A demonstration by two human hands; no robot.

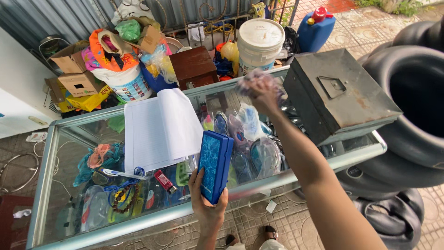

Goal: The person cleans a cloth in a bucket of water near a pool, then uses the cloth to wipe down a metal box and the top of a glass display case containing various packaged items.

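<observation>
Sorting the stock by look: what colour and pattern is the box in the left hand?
Blue box with a lighter rippled-water pattern, seen in the head view.

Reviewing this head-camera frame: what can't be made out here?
- Crumpled clear plastic thing in the right hand: motion blur hides what it is.
- Contents of the grey metal box: lid closed.
- Far side of the blue rectangular case in the left hand: faces away.
- Goods under the glass counter top: glare and the open white notebook cover them.
</observation>
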